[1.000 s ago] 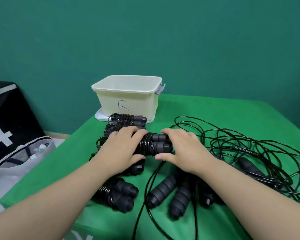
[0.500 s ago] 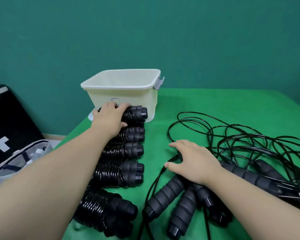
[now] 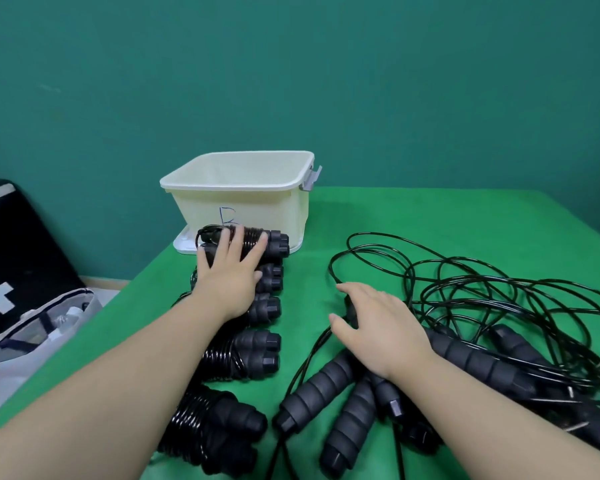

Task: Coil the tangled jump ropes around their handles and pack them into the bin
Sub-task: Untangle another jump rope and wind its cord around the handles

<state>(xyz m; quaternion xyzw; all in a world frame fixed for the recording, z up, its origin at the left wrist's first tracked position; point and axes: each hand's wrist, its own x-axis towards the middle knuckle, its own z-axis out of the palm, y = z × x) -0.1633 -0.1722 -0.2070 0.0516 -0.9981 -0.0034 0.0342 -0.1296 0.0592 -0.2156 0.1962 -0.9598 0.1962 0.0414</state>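
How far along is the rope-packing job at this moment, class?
Done: five coiled ropes lie in a row on the green table. In hand: the left hand rests on the farthest coiled bundle; the right hand rests on the tangled ropes. Left: untangling those, and packing; the bin looks empty.

Cream bin [image 3: 243, 206], open top, "B" on front wall, upright at desk far-left, grey latch on right rim. Five coiled rope bundles [image 3: 239, 355] in row before bin, black handles paired, cord wrapped tight, caps pointing right; farthest bundle [image 3: 271, 242] touching bin front. Tangled black ropes [image 3: 465, 292] loose on right; uncoiled foam handles [image 3: 323, 382] fanned at near edge.
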